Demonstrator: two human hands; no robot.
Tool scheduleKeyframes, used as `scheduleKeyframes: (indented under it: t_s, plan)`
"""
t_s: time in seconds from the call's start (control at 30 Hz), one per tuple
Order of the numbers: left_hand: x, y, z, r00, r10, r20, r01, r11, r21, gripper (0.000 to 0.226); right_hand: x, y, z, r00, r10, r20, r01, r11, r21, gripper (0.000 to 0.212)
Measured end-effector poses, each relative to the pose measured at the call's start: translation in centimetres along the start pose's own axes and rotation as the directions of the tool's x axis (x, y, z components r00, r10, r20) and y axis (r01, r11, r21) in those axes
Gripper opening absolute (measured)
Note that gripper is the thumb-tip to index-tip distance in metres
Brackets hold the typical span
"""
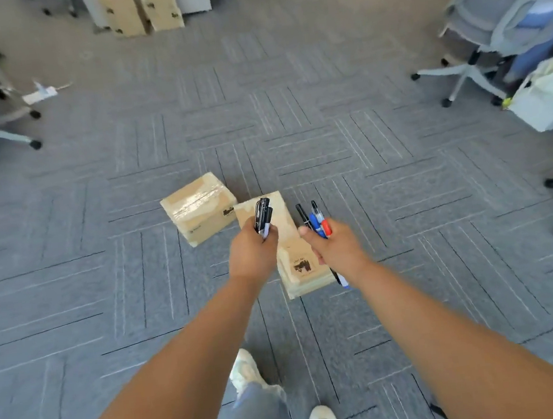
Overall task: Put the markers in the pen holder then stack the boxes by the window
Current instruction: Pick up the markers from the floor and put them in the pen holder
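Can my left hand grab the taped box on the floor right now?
Probably not yet: the left hand grips dark markers, so its fingers are taken. The taped box itself lies uncovered on the carpet.

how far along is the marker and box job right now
Collecting looks done and in hand: the left hand grips dark markers, the right hand grips mixed markers, black, blue and red. Left to do: no pen holder is in view, so none are stowed; the taped box and the long box lie side by side on the carpet, unstacked.
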State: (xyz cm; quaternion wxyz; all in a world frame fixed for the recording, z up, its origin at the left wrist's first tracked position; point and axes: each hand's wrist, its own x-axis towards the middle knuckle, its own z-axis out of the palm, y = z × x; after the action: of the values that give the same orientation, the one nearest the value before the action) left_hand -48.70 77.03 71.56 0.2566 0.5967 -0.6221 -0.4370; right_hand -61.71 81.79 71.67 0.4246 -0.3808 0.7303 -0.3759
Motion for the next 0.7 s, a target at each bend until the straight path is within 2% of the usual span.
scheduleKeyframes:
  t_s: [0.17,0.33,0.5,0.7]
  plan:
    - [-0.3,-3.6,-7.7,0.987,-0.094,-0.128,0.085,0.993,-0.078,0.009,-1.1,-4.7,7.5,0.991,-0.078,0.11,0.089,0.992,-0.093,0.049]
    - [1.5,-7.3,-17.2,0.959,-0.159,-0.235,0.134,0.984,-0.118,0.01,0.0,-10.4,17.1,0.976,-0.101,0.191,0.129,0.981,-0.144,0.044]
    - [4.1,-12.9,-29.7,0.905,-0.22,-0.363,0.18,0.973,-0.141,0.021,1.2,-16.9,30.4,0.957,-0.109,0.268,0.166,0.966,-0.197,0.042]
    - [5.1,-18.7,-41.2,0.864,-0.267,-0.427,0.222,0.963,-0.153,0.009,0.1,-22.6,43.5,0.92,-0.132,0.37,0.205,0.965,-0.165,0.047]
